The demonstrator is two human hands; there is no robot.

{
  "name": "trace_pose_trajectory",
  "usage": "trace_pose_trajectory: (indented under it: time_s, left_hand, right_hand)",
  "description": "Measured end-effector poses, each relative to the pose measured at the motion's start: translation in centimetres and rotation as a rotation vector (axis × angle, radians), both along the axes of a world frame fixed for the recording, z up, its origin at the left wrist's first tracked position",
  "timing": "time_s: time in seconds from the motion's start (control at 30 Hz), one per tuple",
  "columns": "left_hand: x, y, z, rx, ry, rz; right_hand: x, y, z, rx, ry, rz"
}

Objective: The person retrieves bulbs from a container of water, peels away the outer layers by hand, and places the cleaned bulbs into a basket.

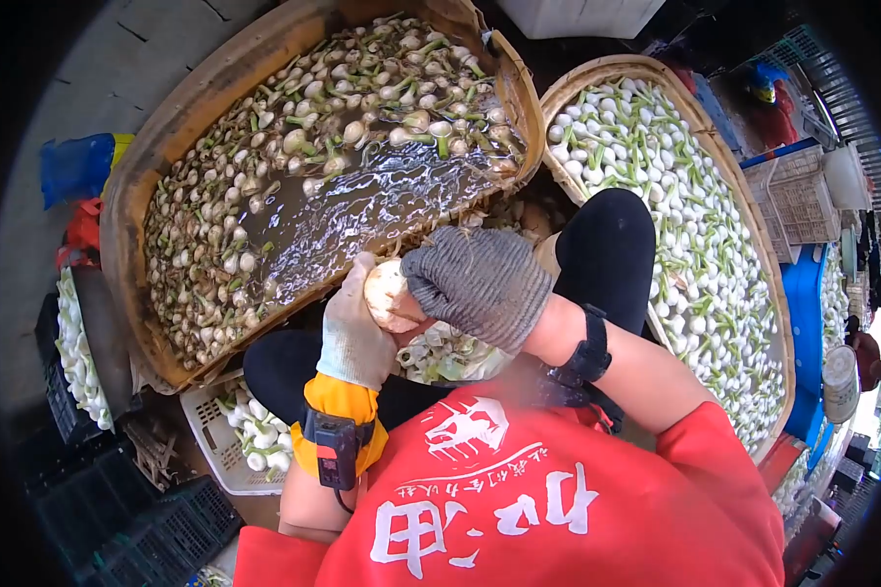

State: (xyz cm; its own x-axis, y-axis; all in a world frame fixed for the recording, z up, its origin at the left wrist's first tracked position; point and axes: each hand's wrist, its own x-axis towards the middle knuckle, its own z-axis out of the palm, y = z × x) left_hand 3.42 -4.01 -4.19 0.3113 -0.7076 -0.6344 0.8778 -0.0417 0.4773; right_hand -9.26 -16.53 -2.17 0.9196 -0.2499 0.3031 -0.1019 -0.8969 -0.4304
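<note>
A pale round bulb with brownish skin (392, 296) is held between my two gloved hands, above my lap. My left hand (355, 328), in a whitish glove, is wrapped round its left side. On the right, my right hand (478, 284) wears a grey knitted glove; its fingers are curled against the bulb's upper right side, and whether they hold anything else is hidden. Below the hands lie peeled white bulbs and leafy scraps (450, 354). Beyond the hands stands a large tub (127, 210) of muddy water with many unpeeled bulbs (210, 220).
A second tub (762, 235) at the right holds clean white bulbs with green stems (695, 235). At lower left are a white basket (206, 430) of bulbs and dark crates (181, 519). A wicker basket (793, 196) and blue container (808, 342) stand far right.
</note>
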Motion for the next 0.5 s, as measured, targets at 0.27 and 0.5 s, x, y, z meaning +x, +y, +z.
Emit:
trace_pose_trajectory:
  time_s: [0.27,0.5]
  left_hand:
    - [0.6,2.6,2.2,-0.318,0.066,-0.461]
    - [0.9,4.0,0.9,-0.514,0.255,-0.361]
  right_hand:
    - [1.9,-4.3,2.0,0.181,-0.193,-0.428]
    - [-0.1,-4.8,-3.3,0.443,0.059,-0.115]
